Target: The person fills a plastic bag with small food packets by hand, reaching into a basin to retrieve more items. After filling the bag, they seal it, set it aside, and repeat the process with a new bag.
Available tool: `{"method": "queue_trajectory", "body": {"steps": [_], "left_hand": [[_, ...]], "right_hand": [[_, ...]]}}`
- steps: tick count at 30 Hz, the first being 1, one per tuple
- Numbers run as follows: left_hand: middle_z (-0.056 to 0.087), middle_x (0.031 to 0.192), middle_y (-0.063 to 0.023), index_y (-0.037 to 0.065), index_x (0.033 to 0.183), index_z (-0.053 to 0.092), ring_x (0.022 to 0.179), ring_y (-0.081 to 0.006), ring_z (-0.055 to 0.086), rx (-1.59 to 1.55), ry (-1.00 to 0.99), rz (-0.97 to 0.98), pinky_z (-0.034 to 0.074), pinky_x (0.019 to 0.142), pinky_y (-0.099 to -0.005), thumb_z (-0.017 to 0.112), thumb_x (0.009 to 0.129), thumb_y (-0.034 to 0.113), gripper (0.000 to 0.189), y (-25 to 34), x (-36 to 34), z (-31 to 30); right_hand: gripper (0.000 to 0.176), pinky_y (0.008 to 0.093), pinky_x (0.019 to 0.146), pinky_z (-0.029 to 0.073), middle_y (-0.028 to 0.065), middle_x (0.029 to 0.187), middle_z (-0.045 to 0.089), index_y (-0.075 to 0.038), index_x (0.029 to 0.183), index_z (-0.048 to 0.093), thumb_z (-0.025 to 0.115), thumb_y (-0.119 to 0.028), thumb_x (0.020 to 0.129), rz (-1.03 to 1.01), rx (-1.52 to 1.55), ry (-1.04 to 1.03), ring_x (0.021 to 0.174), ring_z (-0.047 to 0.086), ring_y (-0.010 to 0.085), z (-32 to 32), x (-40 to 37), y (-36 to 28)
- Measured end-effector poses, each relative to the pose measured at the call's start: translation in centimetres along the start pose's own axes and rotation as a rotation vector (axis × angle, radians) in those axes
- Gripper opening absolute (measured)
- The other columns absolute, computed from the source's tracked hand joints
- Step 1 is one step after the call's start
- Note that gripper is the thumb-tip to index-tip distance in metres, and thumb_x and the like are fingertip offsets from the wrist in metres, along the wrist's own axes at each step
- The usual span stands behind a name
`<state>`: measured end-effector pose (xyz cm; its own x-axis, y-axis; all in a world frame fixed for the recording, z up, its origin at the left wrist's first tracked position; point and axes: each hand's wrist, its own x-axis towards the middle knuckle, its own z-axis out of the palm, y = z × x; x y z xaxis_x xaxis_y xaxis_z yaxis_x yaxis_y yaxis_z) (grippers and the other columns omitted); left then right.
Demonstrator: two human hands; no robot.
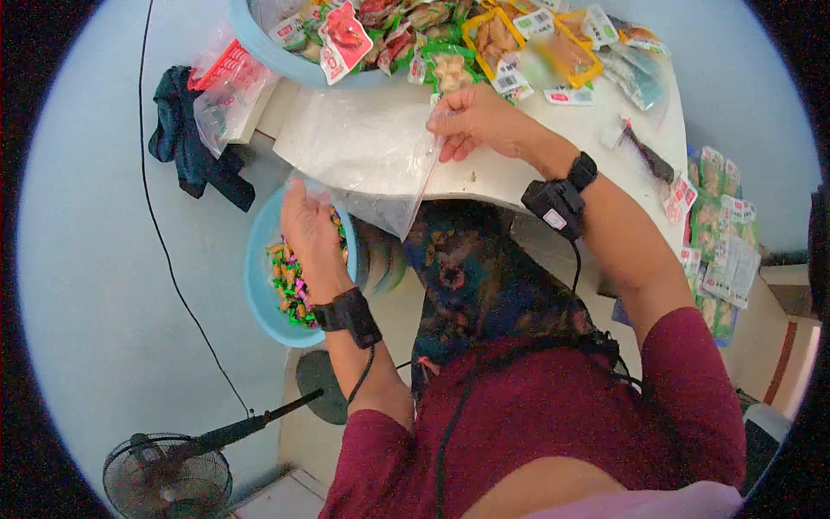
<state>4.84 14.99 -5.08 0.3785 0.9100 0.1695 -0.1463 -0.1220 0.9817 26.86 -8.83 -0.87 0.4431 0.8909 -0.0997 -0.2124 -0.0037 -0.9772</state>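
Note:
A clear plastic bag [372, 173] stretches between my two hands, partly over the white table [497, 177] and partly past its front edge. My right hand [474, 124] pinches the bag's right side near its top corner. At the bag's lower left is my left hand [309, 227], above a light blue basin [259, 294] of small green, orange and purple wrapped pieces [290, 281]. The left fingertips are at the bag's edge, but their grip is hard to make out.
A larger blue basin [294, 69] of packaged food stands at the table's back. Yellow-edged packs [497, 43] lie beside it. Further packs [718, 233] are stacked right of the table. A fan [169, 476] stands at lower left, and dark cloth [186, 138] hangs at left.

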Motion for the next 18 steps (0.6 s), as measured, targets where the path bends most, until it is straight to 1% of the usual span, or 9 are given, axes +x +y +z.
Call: {"method": "queue_trajectory", "body": {"steps": [2, 4, 7, 9, 12, 15, 18], "left_hand": [[0.061, 0.11, -0.0123, 0.0, 0.12, 0.053, 0.1, -0.0211, 0.057, 0.234, 0.193, 0.185, 0.046, 0.087, -0.0329, 0.06, 0.089, 0.012, 0.034, 1.2, -1.5, 1.6], [0.061, 0.11, -0.0131, 0.003, 0.12, 0.055, 0.101, -0.0217, 0.057, 0.531, 0.276, 0.5, 0.046, 0.086, -0.032, 0.066, 0.086, 0.015, 0.038, 4.4, -4.5, 4.5], [0.062, 0.109, -0.0148, 0.005, 0.113, 0.06, 0.1, -0.0263, 0.058, 0.784, -0.188, 0.56, 0.047, 0.085, -0.035, 0.069, 0.082, 0.017, 0.034, 6.3, -8.2, 7.6], [0.06, 0.103, -0.0153, 0.003, 0.105, 0.061, 0.097, -0.0334, 0.056, 0.854, -0.307, 0.918, 0.046, 0.08, -0.0398, 0.074, 0.076, 0.016, 0.035, 5.6, -9.9, 9.1], [0.062, 0.096, -0.0132, 0.006, 0.101, 0.064, 0.092, -0.0305, 0.059, 0.915, -0.32, 0.847, 0.047, 0.079, -0.0404, 0.07, 0.08, 0.017, 0.025, 4.9, -11.1, 10.3], [0.062, 0.086, -0.0118, 0.004, 0.095, 0.066, 0.081, -0.0275, 0.061, 0.892, -0.261, 0.908, 0.049, 0.072, -0.0374, 0.069, 0.08, 0.014, 0.018, 4.3, -10.9, 10.6], [0.062, 0.077, -0.0113, 0.002, 0.088, 0.067, 0.068, -0.0254, 0.061, 0.804, -0.287, 0.774, 0.049, 0.063, -0.0335, 0.069, 0.08, 0.01, 0.011, 4.7, -10.6, 10.8]], "right_hand": [[0.016, 0.0257, 0.05, 0.053, 0.0069, 0.074, 0.066, -0.003, 0.085, 0.062, 0.069, -0.018, 0.086, -0.014, -0.001, 0.029, 0.061, 0.067, 0.0161, 0.0, 0.3, 0.3], [0.017, 0.0257, 0.049, 0.053, 0.0064, 0.072, 0.065, -0.003, 0.084, 0.062, 0.07, -0.018, 0.085, -0.016, 0.011, 0.05, 0.059, 0.066, 0.0156, 0.2, 0.3, 0.5], [0.019, 0.0252, 0.048, 0.052, 0.0055, 0.07, 0.064, -0.004, 0.083, 0.062, 0.071, -0.021, 0.084, -0.006, 0.042, 0.06, 0.056, 0.065, 0.0144, 0.8, 0.2, 0.5], [0.021, 0.0247, 0.046, 0.052, 0.005, 0.068, 0.064, -0.004, 0.081, 0.062, 0.072, -0.023, 0.084, -0.014, 0.06, 0.08, 0.055, 0.065, 0.0137, 1.2, 0.1, 0.3], [0.024, 0.0241, 0.045, 0.052, 0.005, 0.068, 0.063, -0.004, 0.082, 0.062, 0.073, -0.026, 0.083, -0.017, 0.038, 0.095, 0.053, 0.064, 0.013, 1.1, 0.1, 0.0], [0.033, 0.0278, 0.047, 0.054, 0.0081, 0.066, 0.063, -0.001, 0.079, 0.061, 0.074, -0.032, 0.082, -0.043, 0.028, 0.122, 0.051, 0.063, 0.0163, 1.1, 0.2, 0.1], [0.036, 0.0276, 0.047, 0.054, 0.0076, 0.066, 0.062, -0.001, 0.079, 0.061, 0.075, -0.035, 0.081, -0.046, 0.032, 0.135, 0.052, 0.063, 0.0153, 1.5, -0.1, -0.2]]}}
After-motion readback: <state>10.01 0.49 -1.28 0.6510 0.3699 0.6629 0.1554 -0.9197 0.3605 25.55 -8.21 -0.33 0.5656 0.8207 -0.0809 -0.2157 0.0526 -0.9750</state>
